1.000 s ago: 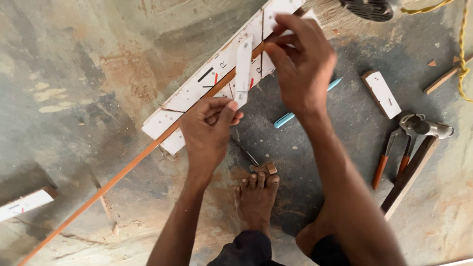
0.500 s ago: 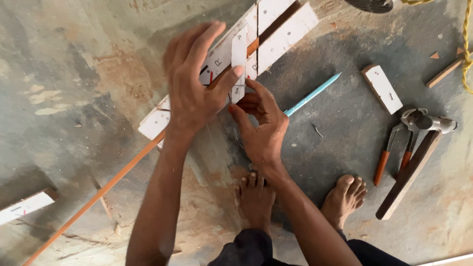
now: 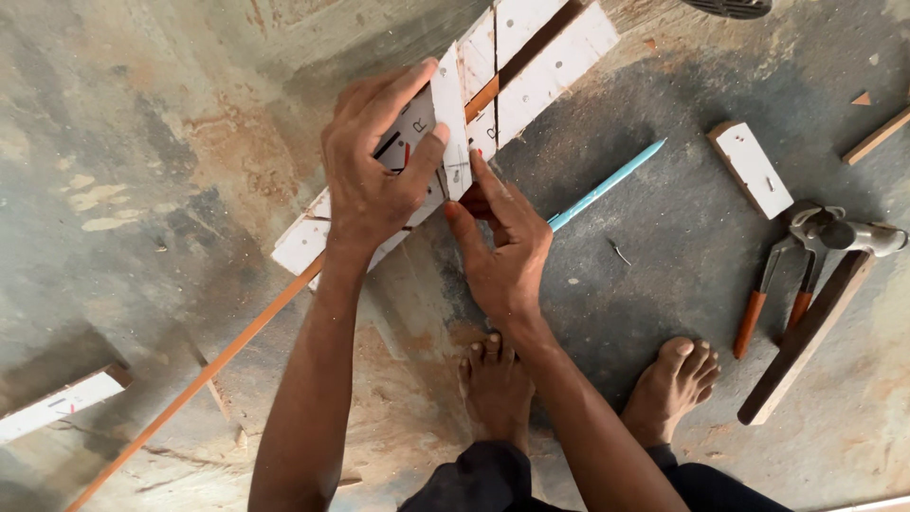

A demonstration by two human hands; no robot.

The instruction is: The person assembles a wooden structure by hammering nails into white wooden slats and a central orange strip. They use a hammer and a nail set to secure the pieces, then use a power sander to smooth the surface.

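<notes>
While the left hand pinches the small white strip upright — right hand just below | fingers extended, touching its lower end.

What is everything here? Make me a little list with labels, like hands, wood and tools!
Left hand: left hand pressing a short white strip upright across the white boards
Right hand: right hand steadying the strip's lower end
Long wood: thin orange strip running under the boards
Pencil: blue pencil on the floor
Tools: pincers and hammer at right
Spare pieces: small white block
</notes>
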